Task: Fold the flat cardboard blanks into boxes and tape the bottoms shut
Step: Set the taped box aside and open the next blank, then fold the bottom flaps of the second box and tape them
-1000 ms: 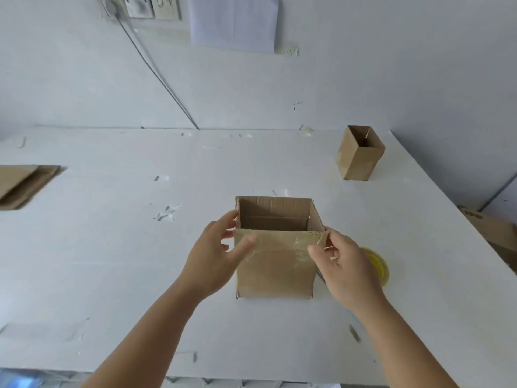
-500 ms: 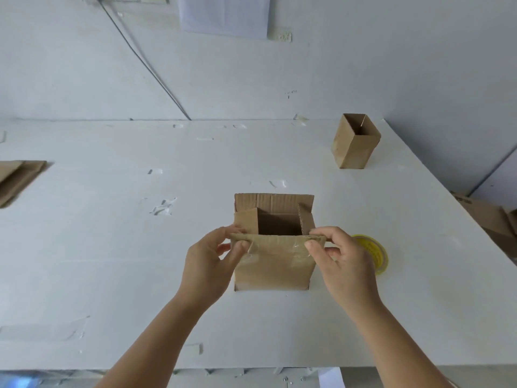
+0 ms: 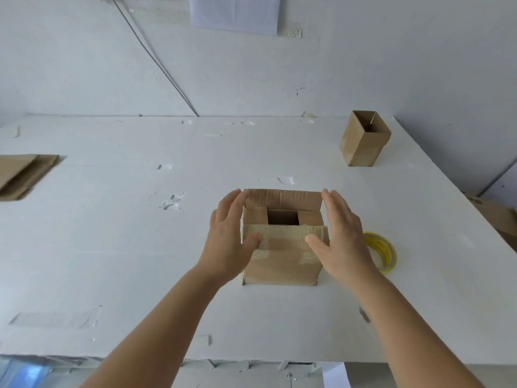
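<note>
Box: the box [image 3: 282,247] stands on the table [image 3: 112,247] right in front of you, its upper end facing up, side flaps turned in, a dark gap at the middle.
Flaps: the near flap [image 3: 285,233] lies folded over toward you; the far flap [image 3: 282,199] stands up behind the gap, its long edge running left to right.
Left hand: your left hand [image 3: 228,242] flanks the left side, fingers straight, thumb resting on the near flap.
Right hand: your right hand [image 3: 342,239] mirrors it, flat, gripping nothing.
Key relation: the far flap lies just beyond both sets of fingertips, equally near each.
Tape: the tape roll [image 3: 384,253] sits just right of your right hand.
Further out: a finished box [image 3: 363,141] far right, flat blanks [image 3: 22,175] far left.
</note>
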A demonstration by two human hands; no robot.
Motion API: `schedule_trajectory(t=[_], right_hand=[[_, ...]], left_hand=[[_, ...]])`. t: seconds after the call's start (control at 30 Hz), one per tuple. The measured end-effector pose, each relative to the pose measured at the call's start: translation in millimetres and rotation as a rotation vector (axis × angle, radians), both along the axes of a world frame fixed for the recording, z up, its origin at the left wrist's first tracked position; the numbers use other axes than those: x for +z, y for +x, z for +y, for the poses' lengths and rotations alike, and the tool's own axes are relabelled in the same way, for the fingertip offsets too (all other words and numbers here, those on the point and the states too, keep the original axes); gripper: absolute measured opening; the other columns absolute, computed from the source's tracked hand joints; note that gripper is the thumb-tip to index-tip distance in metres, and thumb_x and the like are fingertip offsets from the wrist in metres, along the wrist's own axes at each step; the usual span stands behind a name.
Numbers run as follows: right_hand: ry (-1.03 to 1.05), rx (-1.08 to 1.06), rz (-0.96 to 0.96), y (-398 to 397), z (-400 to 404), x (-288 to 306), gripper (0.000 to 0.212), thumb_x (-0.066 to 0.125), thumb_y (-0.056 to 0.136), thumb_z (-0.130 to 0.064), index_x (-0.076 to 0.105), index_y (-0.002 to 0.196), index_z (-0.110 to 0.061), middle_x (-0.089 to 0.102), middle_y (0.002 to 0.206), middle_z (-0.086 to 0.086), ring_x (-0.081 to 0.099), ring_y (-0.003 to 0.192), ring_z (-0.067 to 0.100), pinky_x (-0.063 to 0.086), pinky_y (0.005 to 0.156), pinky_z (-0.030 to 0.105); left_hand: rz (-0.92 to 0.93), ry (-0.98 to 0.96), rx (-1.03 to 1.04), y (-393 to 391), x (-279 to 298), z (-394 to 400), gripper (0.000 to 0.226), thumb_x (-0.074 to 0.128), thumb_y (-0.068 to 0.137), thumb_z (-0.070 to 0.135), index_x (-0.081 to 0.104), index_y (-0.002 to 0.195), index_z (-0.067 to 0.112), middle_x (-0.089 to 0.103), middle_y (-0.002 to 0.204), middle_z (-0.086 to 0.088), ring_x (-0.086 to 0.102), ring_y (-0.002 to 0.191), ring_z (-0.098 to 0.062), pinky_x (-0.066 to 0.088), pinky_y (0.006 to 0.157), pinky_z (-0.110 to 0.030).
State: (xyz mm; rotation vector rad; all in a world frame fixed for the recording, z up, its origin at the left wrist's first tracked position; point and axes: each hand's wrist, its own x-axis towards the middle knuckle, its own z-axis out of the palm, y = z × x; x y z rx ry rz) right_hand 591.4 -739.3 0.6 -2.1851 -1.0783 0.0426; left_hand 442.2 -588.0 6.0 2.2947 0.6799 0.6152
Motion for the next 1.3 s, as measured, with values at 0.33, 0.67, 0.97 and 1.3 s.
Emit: schedule_trajectory(t=[0.33, 0.67, 0.97, 1.3], right_hand=[[-0.164, 0.083, -0.176, 11.6, 1.5, 16.6, 0.06, 0.065, 0.085, -0.026, 0.041, 0.14, -0.027, 0.032, 0.14, -0.004, 0.025, 0.131, 0.02, 0.029, 0.107, 0.036], [-0.18, 0.151, -0.244, -0.4, 3.5, 9.7, 0.028, 0.054, 0.094, -0.016, 0.064, 0.119, -0.009, 0.055, 0.136, 0.003, 0.043, 0.132, 0.019, 0.029, 0.108, 0.032], [-0.004, 0.198, 0.047, -2.8, -4.1, -2.5, 0.039, 0.042, 0.099, -0.012, 0.047, 0.138, -0.009, 0.042, 0.141, -0.008, 0.024, 0.135, -0.003, 0.016, 0.107, 0.006], [-0.462, -0.229, 0.141, 45.1, -42.3, -47.7, 0.026, 0.042, 0.096, -0.02, 0.049, 0.119, -0.008, 0.056, 0.111, 0.009, 0.053, 0.106, 0.032, 0.041, 0.076, 0.033]], left_hand=[[0.173, 0.186, -0.141, 2.8, 9.5, 11.9, 0.065, 0.054, 0.09, 0.018, 0.026, 0.148, 0.029, 0.027, 0.14, 0.0, 0.027, 0.13, -0.021, 0.021, 0.113, -0.036], [0.29, 0.427, -0.225, 13.7, -1.4, -6.7, 0.054, 0.034, 0.099, 0.042, 0.033, 0.147, 0.016, 0.014, 0.16, 0.001, 0.0, 0.147, -0.012, -0.002, 0.115, -0.026], [0.503, 0.571, -0.289, 39.0, -15.1, -29.8, 0.059, 0.009, 0.101, 0.044, -0.008, 0.151, 0.017, -0.015, 0.159, 0.002, -0.029, 0.133, -0.005, -0.017, 0.111, -0.027], [0.492, 0.57, -0.267, 42.0, -16.1, -30.2, 0.067, -0.004, 0.092, 0.049, -0.006, 0.151, 0.018, -0.013, 0.159, 0.002, -0.02, 0.142, -0.007, -0.014, 0.112, -0.027]])
